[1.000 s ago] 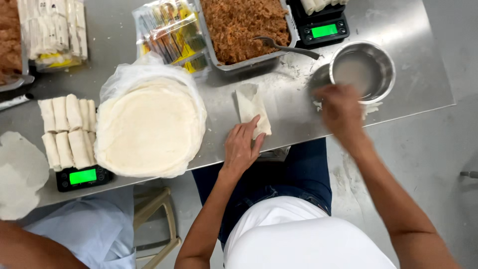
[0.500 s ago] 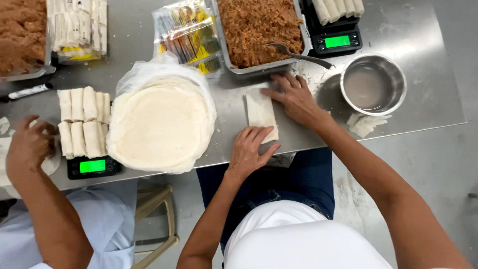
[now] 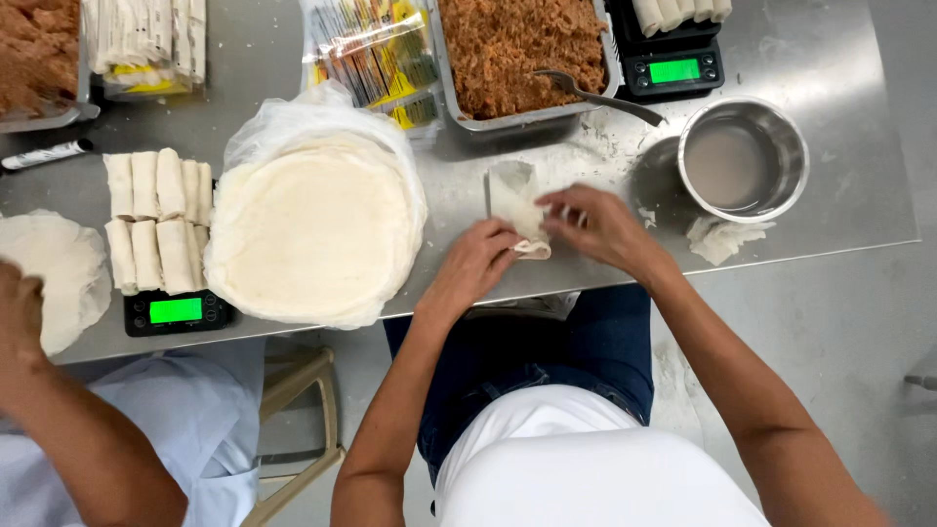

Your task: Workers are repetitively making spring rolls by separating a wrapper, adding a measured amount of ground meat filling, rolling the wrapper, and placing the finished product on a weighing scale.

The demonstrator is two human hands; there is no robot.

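**K:** Stainless steel table [image 3: 859, 59], shot from above. Bare grey floor on the right. What's on the hands?

**R:** Both on one spring roll wrapper [image 3: 514, 200], lying partly rolled on the table near the front edge, just below the filling tray. Left hand [image 3: 480, 263] is curled, fingertips pinching the near end of the roll. Right hand [image 3: 597, 226] is half closed, fingers pressing on the roll's right side. Neither lifts it; it rests on the steel.

**K:** Surroundings?

**R:** Metal tray of brown shredded filling [image 3: 522, 49] just behind the roll, with a spoon [image 3: 595, 96] leaning over its rim. Round steel bowl of cloudy liquid [image 3: 742, 161] to the right, with a crumpled scrap of wrapper [image 3: 724, 237] beside it. Left of the roll sits a stack of round wrappers [image 3: 312, 234] on clear plastic.

**K:** Finished rolls?

**R:** Two rows of rolled spring rolls [image 3: 156, 220] on a black scale with a green display [image 3: 176, 312], far left. A second scale [image 3: 673, 70] at the top also carries rolls. Packets in a clear bag [image 3: 376, 54] lie next to the tray.

**K:** Anyone else?

**R:** A co-worker's hand [image 3: 20, 312] at the left edge, on another wrapper [image 3: 63, 268]. Can't tell its grip.
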